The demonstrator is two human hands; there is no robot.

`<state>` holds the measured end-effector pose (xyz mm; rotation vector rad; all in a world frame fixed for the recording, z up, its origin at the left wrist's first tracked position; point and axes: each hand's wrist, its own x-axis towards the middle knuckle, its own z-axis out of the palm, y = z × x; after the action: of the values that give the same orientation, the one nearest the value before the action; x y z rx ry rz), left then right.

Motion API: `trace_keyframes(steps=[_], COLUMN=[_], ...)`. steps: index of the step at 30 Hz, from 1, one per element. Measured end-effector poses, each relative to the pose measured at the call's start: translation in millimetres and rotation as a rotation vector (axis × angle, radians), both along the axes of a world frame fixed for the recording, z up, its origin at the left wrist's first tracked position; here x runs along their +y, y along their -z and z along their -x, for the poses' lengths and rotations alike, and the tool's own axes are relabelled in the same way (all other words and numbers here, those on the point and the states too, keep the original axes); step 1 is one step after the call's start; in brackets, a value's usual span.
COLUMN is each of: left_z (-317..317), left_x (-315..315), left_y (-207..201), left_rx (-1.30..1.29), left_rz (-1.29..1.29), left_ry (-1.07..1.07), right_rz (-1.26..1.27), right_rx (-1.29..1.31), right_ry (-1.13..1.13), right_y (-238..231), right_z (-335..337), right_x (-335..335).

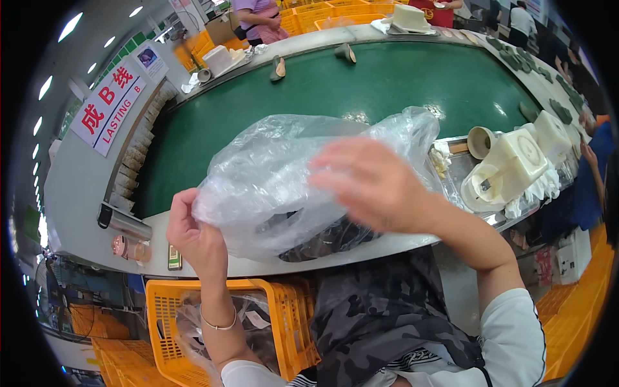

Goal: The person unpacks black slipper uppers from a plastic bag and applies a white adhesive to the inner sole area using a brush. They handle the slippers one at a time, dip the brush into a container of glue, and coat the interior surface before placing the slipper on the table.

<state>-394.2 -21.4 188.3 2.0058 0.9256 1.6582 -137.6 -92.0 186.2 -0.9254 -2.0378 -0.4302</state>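
Note:
A crumpled clear plastic bag (277,174) lies at the near edge of the green conveyor belt (387,84), with a dark object inside it (322,242). My left hand (193,238) grips the bag's left edge. My right hand (374,184), blurred by motion, rests on top of the bag with fingers spread.
A yellow plastic crate (284,329) holding bagged items stands below the belt's edge. Cream-coloured moulded parts (509,168) sit on a metal tray at the right. Small items (277,68) ride the far belt. Other people stand at the back and right.

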Motion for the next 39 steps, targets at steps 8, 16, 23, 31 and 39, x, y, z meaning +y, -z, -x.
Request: trace_keyframes(steps=[8,16,23,31,39], left_z=[52,79,70,92,170], left_x=[27,35,9,38,87], left_y=[23,55,74,59,139], left_rx=[-0.301,-0.386,0.246,-0.481,0.233], left_rz=[0.201,0.454,0.059,0.352,0.192], left_ry=[-0.092,-0.488,-0.354,-0.33,-0.435], right_rz=[0.438,0.393,0.554,0.568,0.658], right_rx=[-0.32,0.01,-0.183,-0.473,-0.421], right_ry=[0.28,-0.045,-0.177,0.15,0.412], right_y=[45,25,29,21,5], right_z=[-41,-25,74,15,-58], right_x=[35,-9,28,17,-42])
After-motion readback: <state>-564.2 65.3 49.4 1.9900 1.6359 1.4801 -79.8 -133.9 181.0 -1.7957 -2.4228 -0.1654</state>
